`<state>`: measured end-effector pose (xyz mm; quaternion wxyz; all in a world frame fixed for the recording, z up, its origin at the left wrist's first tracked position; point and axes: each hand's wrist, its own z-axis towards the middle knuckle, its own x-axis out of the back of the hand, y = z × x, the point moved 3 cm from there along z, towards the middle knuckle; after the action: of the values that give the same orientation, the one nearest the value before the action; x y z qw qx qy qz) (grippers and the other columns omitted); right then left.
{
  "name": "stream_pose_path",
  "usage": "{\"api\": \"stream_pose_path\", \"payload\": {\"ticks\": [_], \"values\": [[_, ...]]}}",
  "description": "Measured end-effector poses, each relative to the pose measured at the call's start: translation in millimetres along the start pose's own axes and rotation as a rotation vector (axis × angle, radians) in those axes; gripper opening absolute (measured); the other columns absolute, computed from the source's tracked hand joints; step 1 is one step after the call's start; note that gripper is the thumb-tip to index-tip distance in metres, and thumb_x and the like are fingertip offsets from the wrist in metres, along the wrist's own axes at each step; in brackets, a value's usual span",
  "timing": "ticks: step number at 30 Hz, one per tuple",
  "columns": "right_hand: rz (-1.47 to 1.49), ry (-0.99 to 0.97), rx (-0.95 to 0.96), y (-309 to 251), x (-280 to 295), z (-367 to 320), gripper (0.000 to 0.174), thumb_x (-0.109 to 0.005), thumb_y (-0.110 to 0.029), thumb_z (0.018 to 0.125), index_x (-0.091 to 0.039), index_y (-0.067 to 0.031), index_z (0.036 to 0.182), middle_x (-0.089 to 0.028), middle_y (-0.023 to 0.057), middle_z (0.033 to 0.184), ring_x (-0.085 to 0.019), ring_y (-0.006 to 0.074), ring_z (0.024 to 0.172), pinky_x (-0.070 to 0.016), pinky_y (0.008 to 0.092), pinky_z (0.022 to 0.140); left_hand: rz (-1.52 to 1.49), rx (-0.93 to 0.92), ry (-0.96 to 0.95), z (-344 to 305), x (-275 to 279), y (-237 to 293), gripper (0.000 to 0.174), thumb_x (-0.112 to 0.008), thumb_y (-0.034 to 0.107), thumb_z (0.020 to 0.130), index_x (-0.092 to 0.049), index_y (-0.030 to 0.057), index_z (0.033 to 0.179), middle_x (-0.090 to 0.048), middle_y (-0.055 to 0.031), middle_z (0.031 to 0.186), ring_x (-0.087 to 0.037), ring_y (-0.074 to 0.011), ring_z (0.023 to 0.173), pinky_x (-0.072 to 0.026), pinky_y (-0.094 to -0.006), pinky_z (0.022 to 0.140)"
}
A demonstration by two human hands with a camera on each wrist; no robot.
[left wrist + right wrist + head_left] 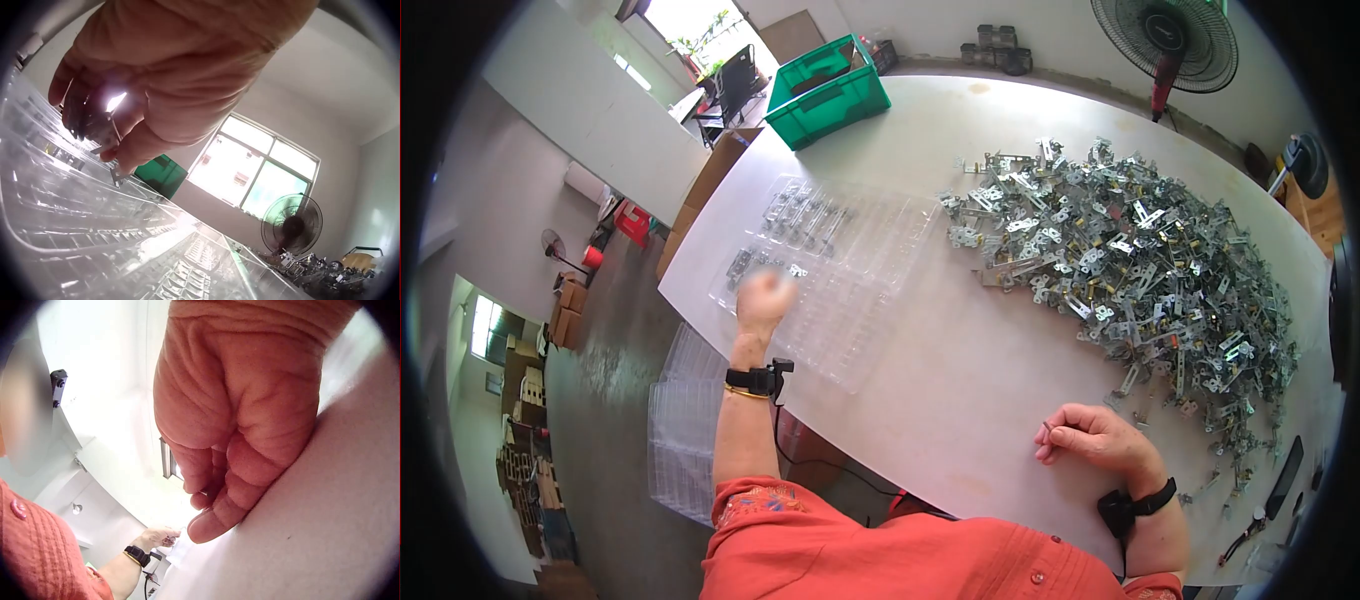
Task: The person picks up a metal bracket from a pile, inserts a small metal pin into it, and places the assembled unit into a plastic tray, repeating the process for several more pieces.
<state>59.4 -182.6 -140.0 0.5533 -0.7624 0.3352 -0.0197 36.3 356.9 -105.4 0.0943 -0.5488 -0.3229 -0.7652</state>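
Note:
My left hand [765, 298] is over the near left part of a clear plastic tray [840, 350] with moulded compartments. Between its thumb and fingers it pinches small metal brackets [94, 125], seen in the left wrist view and partly covered by the fingers. Rows of metal brackets [808, 220] lie in the tray's far left compartments, and a few more surround the hand. On the right, my right hand [1095, 437] rests on the white table [970, 400] with fingers loosely curled. Nothing shows in its grasp in the right wrist view.
A large heap of loose metal brackets [1140, 270] covers the table's right side. At the far left edge stands a green crate [830, 105]. Stacked clear trays [685, 430] are below the table's left edge. Tools [1250, 530] lie at the near right; a fan [1165, 35] stands behind.

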Motion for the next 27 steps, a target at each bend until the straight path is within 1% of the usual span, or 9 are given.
{"api": "stream_pose_path", "payload": {"ticks": [2,4,8,9,11,15,20,24,27], "values": [[0.003,0.001,0.002,1,-1,1,0.017,-0.055,-0.010,0.104,-0.063,0.0028,0.111,-0.069,0.0108,0.104,-0.070,0.0185,0.096,-0.0576,0.0330,0.086,0.078,-0.013,0.004,3,-4,-4,0.032,-0.074,0.033,0.080,-0.072,0.0009,0.083,-0.071,-0.0181,0.077,-0.070,-0.0359,0.076,-0.0541,-0.0441,0.074],[0.005,0.019,0.005,1,-1,1,0.020,-0.058,-0.016,0.103,-0.064,0.0026,0.109,-0.071,0.0101,0.101,-0.070,0.0172,0.093,-0.0574,0.0304,0.084,0.143,-0.024,0.005,5,-10,-9,0.033,-0.073,0.034,0.080,-0.072,0.0008,0.082,-0.071,-0.0192,0.079,-0.070,-0.0367,0.078,-0.0543,-0.0454,0.076],[-0.005,0.046,-0.029,1,-1,0,0.020,-0.059,-0.017,0.103,-0.064,0.0020,0.108,-0.071,0.0093,0.101,-0.071,0.0163,0.092,-0.0566,0.0292,0.084,0.270,-0.037,-0.004,4,-15,-5,0.035,-0.069,0.036,0.081,-0.074,0.0009,0.082,-0.072,-0.0220,0.084,-0.070,-0.0370,0.085,-0.0545,-0.0470,0.083],[0.003,0.037,-0.010,3,-1,1,0.020,-0.059,-0.017,0.103,-0.064,0.0019,0.108,-0.071,0.0091,0.100,-0.071,0.0160,0.092,-0.0563,0.0288,0.084,0.268,-0.039,-0.002,4,-14,-3,0.035,-0.069,0.036,0.081,-0.074,0.0009,0.082,-0.072,-0.0220,0.084,-0.070,-0.0370,0.085,-0.0545,-0.0470,0.083],[0.008,0.030,0.013,3,0,1,0.020,-0.059,-0.017,0.103,-0.064,0.0018,0.108,-0.071,0.0089,0.100,-0.071,0.0157,0.091,-0.0559,0.0284,0.084,0.281,0.019,-0.073,5,-13,-1,0.033,-0.069,0.034,0.080,-0.075,0.0017,0.083,-0.072,-0.0225,0.086,-0.071,-0.0369,0.087,-0.0545,-0.0463,0.084],[0.001,0.021,0.008,3,0,1,0.020,-0.059,-0.017,0.103,-0.064,0.0018,0.107,-0.071,0.0090,0.100,-0.071,0.0158,0.091,-0.0558,0.0287,0.084,0.294,0.009,-0.083,5,-11,2,0.032,-0.069,0.033,0.079,-0.076,0.0023,0.085,-0.072,-0.0226,0.089,-0.071,-0.0367,0.089,-0.0545,-0.0454,0.085],[0.014,0.014,0.025,3,0,1,0.020,-0.059,-0.017,0.104,-0.064,0.0019,0.107,-0.071,0.0092,0.101,-0.071,0.0159,0.092,-0.0561,0.0290,0.084,0.286,0.055,-0.106,5,-9,3,0.028,-0.072,0.029,0.075,-0.078,0.0049,0.088,-0.074,-0.0197,0.092,-0.072,-0.0351,0.092,-0.0549,-0.0436,0.086],[0.004,0.010,0.007,0,-1,1,0.021,-0.059,-0.018,0.104,-0.065,0.0023,0.108,-0.071,0.0092,0.101,-0.071,0.0160,0.093,-0.0565,0.0292,0.085,0.243,0.037,-0.077,6,-10,2,0.026,-0.073,0.028,0.073,-0.078,0.0064,0.087,-0.074,-0.0178,0.092,-0.072,-0.0346,0.092,-0.0551,-0.0436,0.086],[-0.005,0.040,-0.014,-3,-2,-2,0.023,-0.059,-0.019,0.104,-0.065,0.0026,0.110,-0.071,0.0091,0.102,-0.070,0.0156,0.094,-0.0564,0.0288,0.086,0.268,0.048,-0.099,7,-10,2,0.023,-0.073,0.026,0.073,-0.078,0.0070,0.085,-0.075,-0.0171,0.094,-0.072,-0.0345,0.092,-0.0553,-0.0441,0.086]]}}
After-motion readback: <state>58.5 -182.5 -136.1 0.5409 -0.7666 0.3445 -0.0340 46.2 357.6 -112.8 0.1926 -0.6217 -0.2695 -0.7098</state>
